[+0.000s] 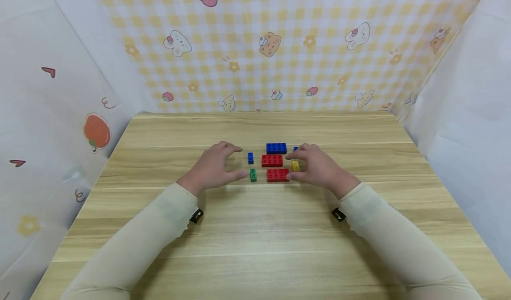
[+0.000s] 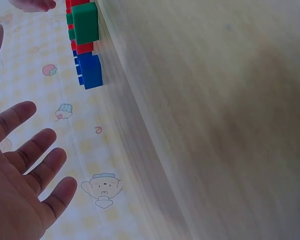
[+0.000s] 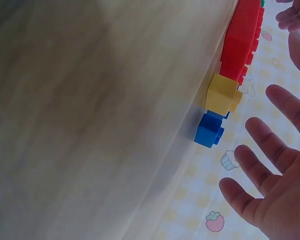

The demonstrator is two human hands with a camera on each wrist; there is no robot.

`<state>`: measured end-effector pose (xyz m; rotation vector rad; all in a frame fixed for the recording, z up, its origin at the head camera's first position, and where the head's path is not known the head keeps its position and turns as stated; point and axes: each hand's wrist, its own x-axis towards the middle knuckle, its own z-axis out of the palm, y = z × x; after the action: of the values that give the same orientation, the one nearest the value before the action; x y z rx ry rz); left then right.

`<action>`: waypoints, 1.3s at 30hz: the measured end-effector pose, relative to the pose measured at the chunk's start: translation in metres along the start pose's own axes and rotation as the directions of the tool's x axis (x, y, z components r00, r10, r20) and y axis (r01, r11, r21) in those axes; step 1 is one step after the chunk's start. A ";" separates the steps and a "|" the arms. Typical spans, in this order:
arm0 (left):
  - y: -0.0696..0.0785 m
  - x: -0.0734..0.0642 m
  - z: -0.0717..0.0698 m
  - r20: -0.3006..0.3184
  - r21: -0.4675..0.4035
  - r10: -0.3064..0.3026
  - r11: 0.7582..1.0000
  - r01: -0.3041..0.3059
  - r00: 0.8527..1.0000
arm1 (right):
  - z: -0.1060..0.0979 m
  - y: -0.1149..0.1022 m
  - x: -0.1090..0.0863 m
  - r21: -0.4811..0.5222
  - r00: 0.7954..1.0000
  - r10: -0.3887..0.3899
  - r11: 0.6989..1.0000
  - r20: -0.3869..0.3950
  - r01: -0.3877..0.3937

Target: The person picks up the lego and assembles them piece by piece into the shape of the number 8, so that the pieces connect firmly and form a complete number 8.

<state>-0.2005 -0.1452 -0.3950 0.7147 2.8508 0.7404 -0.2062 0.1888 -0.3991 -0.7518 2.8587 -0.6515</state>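
In the head view, several toy building bricks lie on the table. My left hand (image 1: 213, 167) hovers on their left with fingers spread and holds nothing. Nearest to it are a small blue brick (image 1: 250, 158) and a small green brick (image 1: 253, 175). In the middle sit a large blue brick (image 1: 276, 148), a red brick (image 1: 272, 160) and a second red brick (image 1: 277, 175). My right hand (image 1: 319, 169) is over the right side, its fingers parted and nothing in them. Between its thumb and fingers shows a yellow brick (image 1: 295, 166); behind it, another small blue brick (image 3: 209, 131) is partly hidden in the head view.
The wooden table (image 1: 255, 238) reaches back to a yellow checked cloth (image 1: 255, 69) with cartoon prints. White cloth hangs (image 1: 52, 127) along the left side, and more white cloth (image 1: 471, 113) along the right.
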 end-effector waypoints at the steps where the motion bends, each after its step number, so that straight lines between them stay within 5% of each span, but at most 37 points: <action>1: 0.000 0.000 0.001 0.000 0.000 0.002 1.000 -0.002 1.000 | 0.000 0.000 0.000 -0.003 1.000 0.000 1.000 0.001 0.000; 22: 0.009 0.007 0.010 0.011 -0.028 0.022 0.999 -0.022 1.000 | 0.006 0.000 0.008 -0.078 0.998 0.010 0.997 0.067 -0.004; 39: 0.011 0.014 0.017 0.046 0.035 0.023 0.999 -0.025 0.999 | 0.005 -0.007 0.016 -0.129 0.992 0.047 0.991 0.116 -0.032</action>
<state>-0.2043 -0.1229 -0.4044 0.7622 2.8256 0.6700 -0.2161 0.1735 -0.4000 -0.7220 2.8186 -0.4082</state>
